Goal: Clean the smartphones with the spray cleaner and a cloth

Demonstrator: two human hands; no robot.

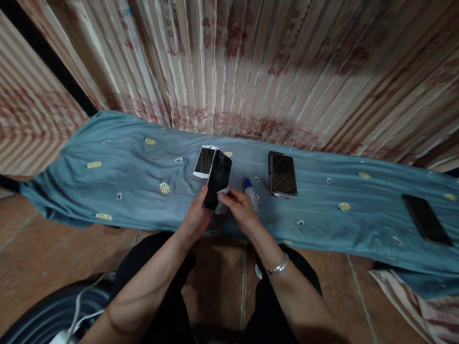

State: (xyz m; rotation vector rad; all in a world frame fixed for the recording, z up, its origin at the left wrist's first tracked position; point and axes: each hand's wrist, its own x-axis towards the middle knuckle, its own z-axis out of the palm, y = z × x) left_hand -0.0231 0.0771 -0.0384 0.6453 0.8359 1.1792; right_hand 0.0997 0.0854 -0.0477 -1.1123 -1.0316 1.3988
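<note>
The left hand (197, 216) grips a black phone (217, 179) upright above the blue cloth's (126, 180) near edge while the right hand (240, 208) pinches a white wipe (222, 199) against its lower end, so wiping seems underway, with the white phone (204, 161), brown phone (282, 175) and far-right phone (426, 219) lying untouched

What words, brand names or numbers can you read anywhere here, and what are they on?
None can be read.
The black phone in the left hand: dark screen, no text.
The small bottle beside the right hand: any label is too small to read.
The other phones on the blue cloth: blank screens.
</note>
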